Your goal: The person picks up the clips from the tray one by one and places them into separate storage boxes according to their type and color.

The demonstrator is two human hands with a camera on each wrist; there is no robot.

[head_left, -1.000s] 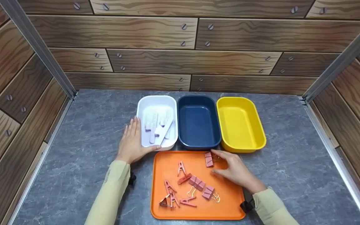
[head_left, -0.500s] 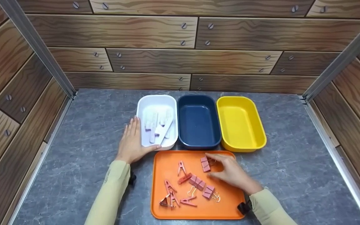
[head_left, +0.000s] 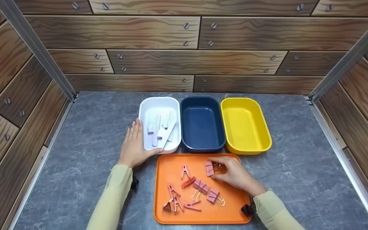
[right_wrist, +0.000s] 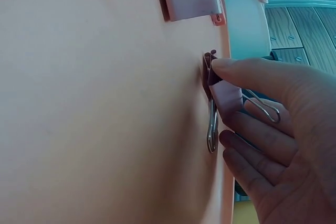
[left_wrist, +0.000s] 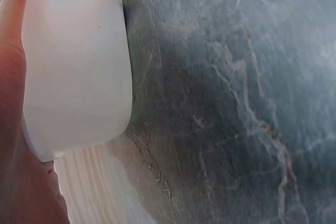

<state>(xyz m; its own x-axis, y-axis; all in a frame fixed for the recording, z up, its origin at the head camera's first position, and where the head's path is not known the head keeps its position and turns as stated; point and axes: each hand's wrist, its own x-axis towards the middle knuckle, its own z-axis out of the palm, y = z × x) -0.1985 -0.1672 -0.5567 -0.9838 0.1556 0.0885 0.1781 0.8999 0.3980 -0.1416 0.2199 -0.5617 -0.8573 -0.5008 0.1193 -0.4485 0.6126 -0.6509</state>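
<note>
My right hand (head_left: 236,174) pinches a pink binder clip (head_left: 209,168) end to end between thumb and finger, at the upper right of the orange tray (head_left: 232,210). In the right wrist view the thumb lies on one end of that binder clip (right_wrist: 228,98), its wire handles spread apart. My left hand (head_left: 135,147) rests along the left side of the white bin (head_left: 144,108), fingers straight, thumb across its near rim. Pale flat pieces (head_left: 161,129) lie inside. Other pink binder clips (head_left: 201,186) and several pink clothespins (head_left: 192,205) lie on the tray.
A dark blue bin (head_left: 203,127) and a yellow bin (head_left: 246,127) stand in a row right of the white one, just behind the tray. Wood-patterned walls (head_left: 158,62) enclose the grey marbled table (head_left: 104,111) at the back and sides.
My right hand has drawn the binder clip slightly left and nearer on the tray, and its thumb has closed onto the clip's end. My left hand stays at the white bin.
</note>
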